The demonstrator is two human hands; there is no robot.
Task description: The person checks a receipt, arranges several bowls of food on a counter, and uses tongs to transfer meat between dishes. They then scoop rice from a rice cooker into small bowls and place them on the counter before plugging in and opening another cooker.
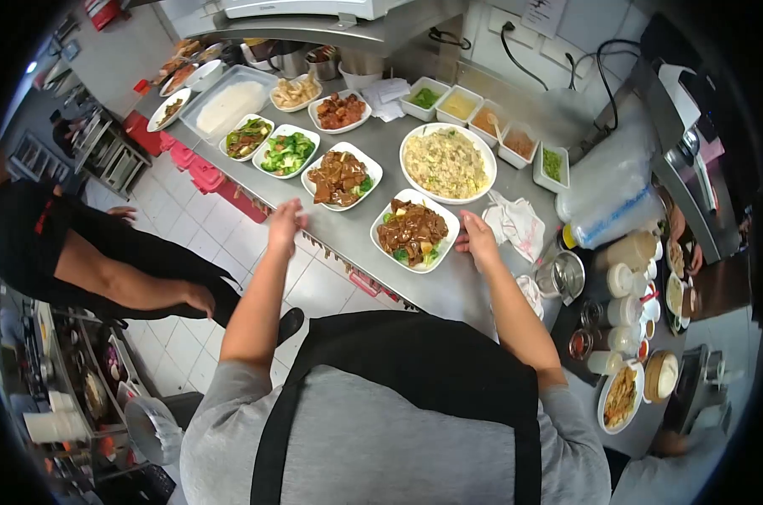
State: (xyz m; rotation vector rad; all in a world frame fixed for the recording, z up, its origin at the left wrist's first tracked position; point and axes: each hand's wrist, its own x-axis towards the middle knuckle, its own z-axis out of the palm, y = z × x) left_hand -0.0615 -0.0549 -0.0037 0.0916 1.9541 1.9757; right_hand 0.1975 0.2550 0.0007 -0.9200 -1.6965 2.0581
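A square white bowl (426, 267) of brown sauced meat over green vegetables sits near the front edge of the steel counter. Beside its right rim is my right hand (480, 241), fingers apart, thumb and fingertips right at the rim. My left hand (288, 225) hovers at the counter edge with loosely bent fingers and nothing in it. The nearest thing to it is a second white bowl (374, 166) of sauced meat and greens. Behind the front bowl stands a large round plate (406, 172) of fried rice.
Bowls of broccoli (286, 153) and red-brown chunks (340, 112) stand farther left. Small tubs (458, 104) line the back. White cloths (516, 223), a metal pot (560, 276) and several jars lie right. A co-worker (104, 252) in black stands left; another person's arm shows lower right.
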